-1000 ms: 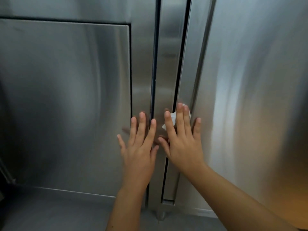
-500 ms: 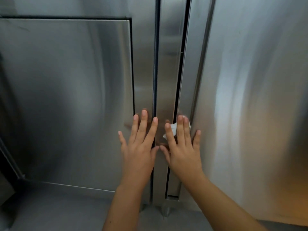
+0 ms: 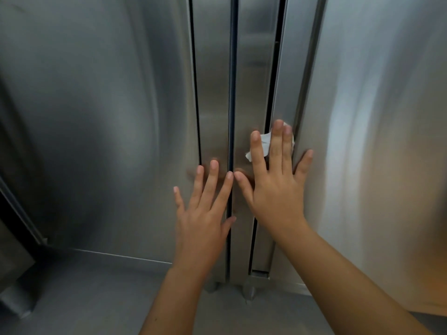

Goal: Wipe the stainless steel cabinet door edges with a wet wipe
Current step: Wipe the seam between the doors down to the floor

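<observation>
the wet wipe [image 3: 265, 143] sat bunched under the fingers of the right hand [image 3: 275, 180], pressed flat against the narrow steel strip [image 3: 254, 76] between two dark vertical gaps, with white corners poking out above and to the left of the fingertips. that hand was spread wide, palm to the metal, its middle fingers pinning the wipe right over the right-hand gap [image 3: 274, 88], where the edge of the right door [image 3: 377, 117] met the strip. the edge ran straight up and down, so its long line lay in the same direction the fingers pointed; the stretch above the wipe reached away towards the top of the view, and a shorter stretch ran down past the wrist to the foot of the cabinet. the left hand [image 3: 203, 213] was also open and spread, flat on the left door [image 3: 96, 117] just beside the middle seam [image 3: 233, 81], carrying no wipe and looking more like a brace. the right hand was plainly the nearer one for the job, and the next stroke would probably have to follow the gap lengthwise, up or down, rather than across it.
</observation>
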Demonstrator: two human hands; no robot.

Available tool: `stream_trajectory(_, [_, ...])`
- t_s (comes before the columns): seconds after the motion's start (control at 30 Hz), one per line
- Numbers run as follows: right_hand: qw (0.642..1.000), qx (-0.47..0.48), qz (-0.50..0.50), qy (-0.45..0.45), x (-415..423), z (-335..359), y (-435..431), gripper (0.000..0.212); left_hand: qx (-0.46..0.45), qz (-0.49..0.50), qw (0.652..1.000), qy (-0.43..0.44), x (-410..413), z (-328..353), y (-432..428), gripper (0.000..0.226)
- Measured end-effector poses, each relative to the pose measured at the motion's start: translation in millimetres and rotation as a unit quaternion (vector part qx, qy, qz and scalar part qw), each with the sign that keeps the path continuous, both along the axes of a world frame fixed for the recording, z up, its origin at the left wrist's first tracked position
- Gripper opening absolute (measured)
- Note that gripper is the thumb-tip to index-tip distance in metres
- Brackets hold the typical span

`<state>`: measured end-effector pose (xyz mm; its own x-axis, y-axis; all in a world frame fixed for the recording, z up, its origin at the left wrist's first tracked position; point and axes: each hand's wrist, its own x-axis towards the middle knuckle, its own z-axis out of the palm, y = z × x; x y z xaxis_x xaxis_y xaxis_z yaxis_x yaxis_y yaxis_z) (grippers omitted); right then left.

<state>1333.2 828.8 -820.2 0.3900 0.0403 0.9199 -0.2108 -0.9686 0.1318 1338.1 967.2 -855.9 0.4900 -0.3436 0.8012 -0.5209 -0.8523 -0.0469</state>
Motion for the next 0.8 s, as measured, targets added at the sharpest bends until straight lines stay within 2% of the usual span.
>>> stream_trajectory(0.37, [1.000,-0.013,-0.007,0.022,-1.7,-66.3,-1.5,0.071,0.020,0.004,1.000,0.017,0.3,-52.8,-5.7,0.109])
stream_trajectory(0.57, [0.999,-0.012,-0.013,0.051,-4.1,-97.0,-2.4,0.074,0.003,-0.003,0.998,0.067,1.6,-59.6,-7.4,0.108])
stream_trajectory(0.8, [0.997,-0.001,-0.005,0.081,-9.2,-138.5,-3.5,0.073,0.034,0.018,0.998,0.054,-1.2,-62.4,-11.4,0.114])
